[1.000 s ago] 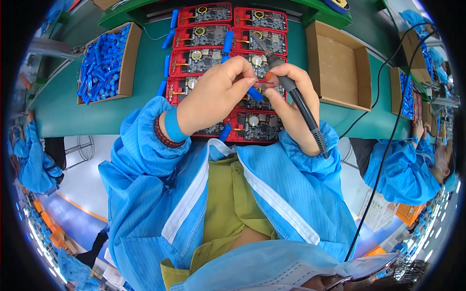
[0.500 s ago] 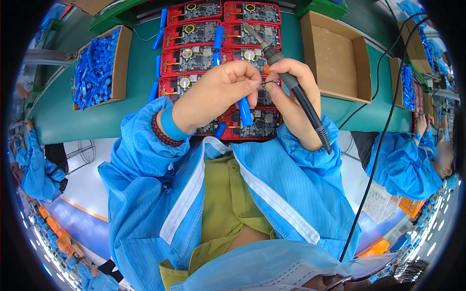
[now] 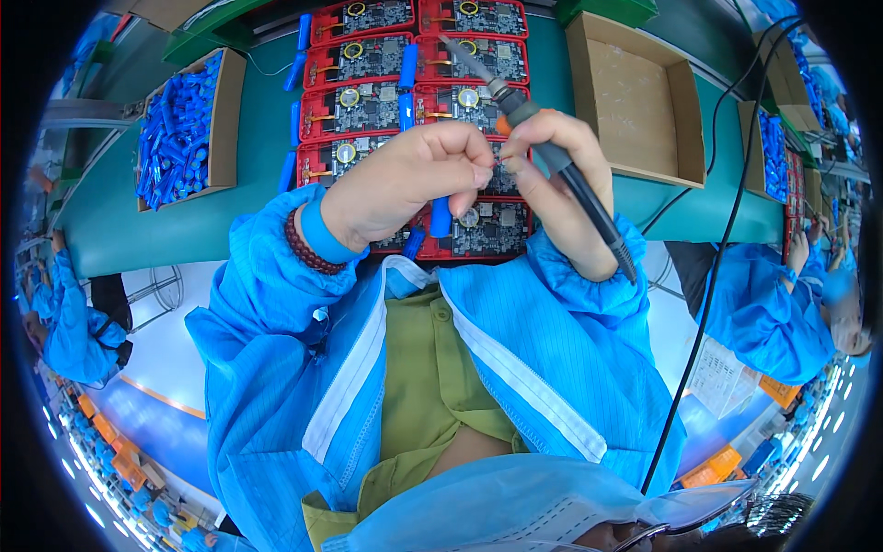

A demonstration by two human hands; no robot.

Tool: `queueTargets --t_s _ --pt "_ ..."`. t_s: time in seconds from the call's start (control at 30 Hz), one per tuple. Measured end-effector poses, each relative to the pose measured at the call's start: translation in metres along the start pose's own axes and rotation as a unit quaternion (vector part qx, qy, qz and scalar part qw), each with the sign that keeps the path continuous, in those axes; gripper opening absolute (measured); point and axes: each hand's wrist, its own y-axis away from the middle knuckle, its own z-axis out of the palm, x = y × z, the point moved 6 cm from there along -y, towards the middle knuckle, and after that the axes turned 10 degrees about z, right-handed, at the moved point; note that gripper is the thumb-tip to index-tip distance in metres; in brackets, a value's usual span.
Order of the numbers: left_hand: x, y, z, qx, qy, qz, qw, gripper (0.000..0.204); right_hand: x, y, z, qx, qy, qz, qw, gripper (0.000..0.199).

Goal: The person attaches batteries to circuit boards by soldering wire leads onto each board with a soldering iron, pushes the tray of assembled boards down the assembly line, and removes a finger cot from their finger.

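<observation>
My left hand point(image 3: 414, 177) is closed in a pinch above the rows of red cases. Below its fingers hangs a blue cylindrical battery point(image 3: 441, 219), its upper end hidden by the hand. My right hand point(image 3: 572, 189) carries a soldering iron point(image 3: 583, 204) across the palm, its metal tip pointing up and to the left. Thumb and forefinger of that hand also meet at a thin wire end, close to the left fingertips. Under both hands lie open red cases point(image 3: 522, 230) holding circuit boards point(image 3: 483, 236), each with a round yellow-rimmed cell. The nearest ones are partly covered.
At the left stands a cardboard box point(image 3: 225, 138) heaped with blue batteries point(image 3: 175, 138). A shallow cardboard box point(image 3: 635, 110) sits at the right on the green table point(image 3: 262, 207). Several blue batteries lie beside the cases. A black cable point(image 3: 713, 304) runs down the right side, where co-workers sit.
The hanging battery has shifted left and now stands more upright, with less of it showing. My fingertips have drawn slightly apart. The iron's tip has moved a little left and up.
</observation>
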Motion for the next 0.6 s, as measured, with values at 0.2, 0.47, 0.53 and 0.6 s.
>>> queueTargets --t_s 0.2,0.47,0.53,0.6 --pt "0.029 -0.001 0.005 0.045 -0.456 0.101 0.883 0.005 -0.008 -0.004 -0.007 0.083 0.147 -0.069 0.983 0.037" --pt "0.047 -0.002 0.017 0.077 -0.552 0.25 0.791 0.004 -0.007 -0.01 0.001 0.076 0.168 -0.154 0.971 0.038" --pt "0.049 -0.003 0.017 0.052 -0.576 0.236 0.781 0.003 -0.009 -0.01 0.0 0.05 0.172 -0.151 0.972 0.036" --pt "0.051 -0.004 0.02 0.043 -0.572 0.243 0.782 0.003 -0.012 -0.01 -0.004 0.045 0.172 -0.155 0.972 0.036"
